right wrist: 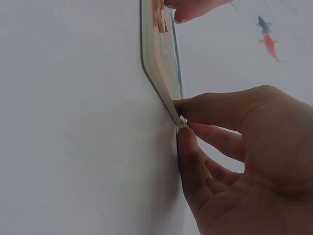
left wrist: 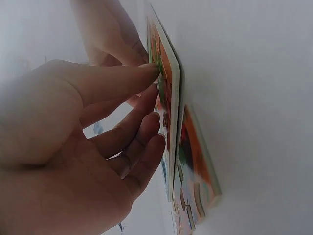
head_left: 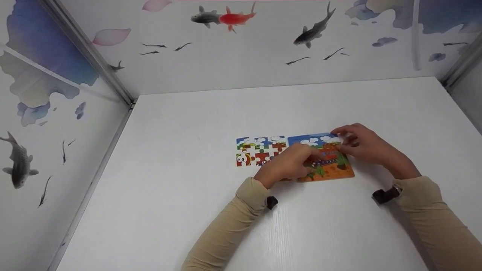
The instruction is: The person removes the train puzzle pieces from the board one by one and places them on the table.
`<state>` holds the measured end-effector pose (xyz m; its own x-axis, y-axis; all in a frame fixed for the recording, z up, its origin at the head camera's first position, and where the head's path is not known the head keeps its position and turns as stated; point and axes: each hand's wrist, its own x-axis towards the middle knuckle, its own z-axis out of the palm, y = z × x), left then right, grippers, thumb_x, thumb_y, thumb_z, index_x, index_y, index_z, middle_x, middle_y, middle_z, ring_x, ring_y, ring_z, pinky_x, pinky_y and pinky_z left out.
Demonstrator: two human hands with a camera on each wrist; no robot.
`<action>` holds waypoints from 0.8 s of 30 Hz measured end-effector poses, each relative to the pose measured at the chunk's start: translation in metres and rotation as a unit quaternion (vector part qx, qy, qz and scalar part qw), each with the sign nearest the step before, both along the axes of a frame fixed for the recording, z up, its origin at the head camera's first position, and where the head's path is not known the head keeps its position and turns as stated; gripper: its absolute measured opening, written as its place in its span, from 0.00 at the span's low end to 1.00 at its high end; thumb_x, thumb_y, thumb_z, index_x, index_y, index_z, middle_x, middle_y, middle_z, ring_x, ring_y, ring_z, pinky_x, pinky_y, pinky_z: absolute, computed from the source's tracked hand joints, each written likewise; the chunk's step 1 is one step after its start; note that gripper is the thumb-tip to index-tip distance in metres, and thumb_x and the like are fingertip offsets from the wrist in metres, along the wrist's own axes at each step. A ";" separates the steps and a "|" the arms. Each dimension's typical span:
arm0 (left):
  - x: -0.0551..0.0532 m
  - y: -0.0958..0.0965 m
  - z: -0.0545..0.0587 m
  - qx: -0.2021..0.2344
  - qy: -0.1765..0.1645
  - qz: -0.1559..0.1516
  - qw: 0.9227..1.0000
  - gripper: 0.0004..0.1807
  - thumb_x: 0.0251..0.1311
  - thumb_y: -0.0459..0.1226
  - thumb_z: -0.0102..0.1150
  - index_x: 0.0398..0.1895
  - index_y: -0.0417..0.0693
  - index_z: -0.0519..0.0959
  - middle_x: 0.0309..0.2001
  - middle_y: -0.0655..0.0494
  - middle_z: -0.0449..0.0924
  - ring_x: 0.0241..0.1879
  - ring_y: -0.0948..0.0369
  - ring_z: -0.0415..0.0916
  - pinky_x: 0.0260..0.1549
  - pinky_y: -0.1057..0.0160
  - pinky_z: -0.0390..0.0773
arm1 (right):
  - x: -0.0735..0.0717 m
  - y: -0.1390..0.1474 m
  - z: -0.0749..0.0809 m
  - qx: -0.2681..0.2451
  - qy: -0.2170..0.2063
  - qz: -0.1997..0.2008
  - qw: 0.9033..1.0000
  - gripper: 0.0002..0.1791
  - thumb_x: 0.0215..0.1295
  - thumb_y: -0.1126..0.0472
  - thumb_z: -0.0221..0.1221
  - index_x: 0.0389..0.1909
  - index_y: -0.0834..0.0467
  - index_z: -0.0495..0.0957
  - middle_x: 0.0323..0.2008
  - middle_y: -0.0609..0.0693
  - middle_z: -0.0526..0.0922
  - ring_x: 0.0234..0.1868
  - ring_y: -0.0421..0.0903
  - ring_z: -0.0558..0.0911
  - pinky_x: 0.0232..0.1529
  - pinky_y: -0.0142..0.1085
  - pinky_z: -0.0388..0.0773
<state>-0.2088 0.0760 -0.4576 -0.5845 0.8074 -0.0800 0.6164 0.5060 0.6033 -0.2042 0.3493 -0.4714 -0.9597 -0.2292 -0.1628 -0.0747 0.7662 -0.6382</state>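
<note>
A bright picture puzzle board (head_left: 331, 174) lies on the white table, with blue sky, white clouds and orange ground. Over its middle, my left hand (head_left: 290, 163) has its thumb and fingertips at the board's face, pinching a small puzzle piece (right wrist: 160, 20) that stands a little proud of the board in the right wrist view; the fingers mostly hide it. My right hand (head_left: 363, 146) grips the far right corner, thumb on the face and a finger at the edge. Left of the board lie several loose puzzle pieces (head_left: 262, 158), partly covered by the left hand.
The white table (head_left: 169, 180) stretches around the puzzle. A white panel (head_left: 256, 49) with painted fish rises along the back, and another panel (head_left: 41, 131) stands at the left. Both wrists carry black straps below beige sleeves (head_left: 226, 226).
</note>
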 end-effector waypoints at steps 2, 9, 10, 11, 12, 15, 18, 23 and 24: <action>0.000 0.000 0.000 0.001 -0.009 0.005 1.000 0.21 0.72 0.31 0.67 0.67 0.48 0.84 0.52 0.57 0.86 0.47 0.63 0.76 0.41 0.75 0.73 | -0.001 0.000 0.000 0.002 0.000 -0.001 1.000 0.27 0.79 0.59 0.64 0.75 0.55 0.74 0.66 0.64 0.72 0.65 0.66 0.78 0.67 0.62 0.80; 0.003 0.004 0.001 -0.005 0.007 0.016 1.000 0.23 0.70 0.31 0.69 0.68 0.48 0.84 0.51 0.57 0.84 0.48 0.62 0.74 0.41 0.74 0.73 | -0.001 0.001 0.000 0.003 0.003 0.001 1.000 0.26 0.78 0.59 0.64 0.74 0.54 0.75 0.65 0.63 0.73 0.64 0.65 0.79 0.67 0.61 0.80; 0.003 0.004 0.001 -0.006 0.008 0.018 1.000 0.23 0.70 0.31 0.69 0.68 0.48 0.84 0.51 0.57 0.84 0.47 0.62 0.74 0.41 0.74 0.73 | -0.001 0.002 -0.001 0.003 0.004 0.001 1.000 0.26 0.78 0.59 0.64 0.74 0.54 0.75 0.65 0.63 0.73 0.64 0.65 0.79 0.67 0.61 0.80; 0.003 0.005 0.001 -0.006 0.008 0.020 1.000 0.23 0.70 0.31 0.69 0.67 0.48 0.84 0.50 0.57 0.84 0.47 0.62 0.74 0.40 0.74 0.73 | -0.001 0.002 -0.001 0.003 0.003 0.001 1.000 0.26 0.78 0.59 0.64 0.74 0.54 0.75 0.65 0.63 0.73 0.64 0.65 0.79 0.67 0.61 0.80; 0.003 0.006 0.001 -0.008 0.010 0.022 1.000 0.23 0.70 0.31 0.69 0.67 0.48 0.84 0.50 0.58 0.84 0.46 0.63 0.74 0.39 0.75 0.73 | -0.001 0.002 -0.001 0.003 0.003 0.000 1.000 0.26 0.78 0.59 0.64 0.74 0.54 0.75 0.66 0.63 0.72 0.65 0.65 0.79 0.67 0.61 0.80; 0.004 0.007 0.002 -0.014 0.028 0.017 0.999 0.24 0.69 0.31 0.69 0.67 0.49 0.85 0.51 0.59 0.86 0.46 0.64 0.74 0.39 0.74 0.73 | -0.001 0.002 -0.001 0.003 0.002 0.000 1.000 0.26 0.78 0.59 0.64 0.74 0.54 0.74 0.66 0.63 0.72 0.64 0.65 0.79 0.67 0.61 0.80; 0.005 0.008 0.002 -0.031 0.056 0.011 0.998 0.23 0.68 0.33 0.70 0.67 0.51 0.85 0.52 0.60 0.86 0.48 0.64 0.72 0.43 0.72 0.73 | -0.002 0.002 -0.002 0.003 0.004 0.003 1.000 0.27 0.79 0.58 0.64 0.74 0.55 0.74 0.65 0.64 0.72 0.64 0.65 0.80 0.67 0.60 0.80; 0.006 0.010 0.000 -0.034 0.075 0.000 0.997 0.23 0.67 0.34 0.72 0.66 0.52 0.86 0.58 0.61 0.87 0.55 0.65 0.75 0.55 0.71 0.76 | -0.002 0.003 -0.004 0.002 0.008 0.009 1.000 0.27 0.79 0.57 0.64 0.74 0.56 0.74 0.65 0.65 0.71 0.63 0.66 0.80 0.66 0.59 0.80; 0.006 0.010 0.000 -0.030 0.078 -0.005 0.996 0.23 0.68 0.35 0.72 0.66 0.52 0.86 0.58 0.61 0.87 0.55 0.65 0.76 0.55 0.71 0.76 | -0.002 0.002 -0.004 0.002 0.008 0.008 1.000 0.27 0.79 0.57 0.64 0.74 0.56 0.74 0.65 0.64 0.71 0.63 0.66 0.80 0.66 0.60 0.80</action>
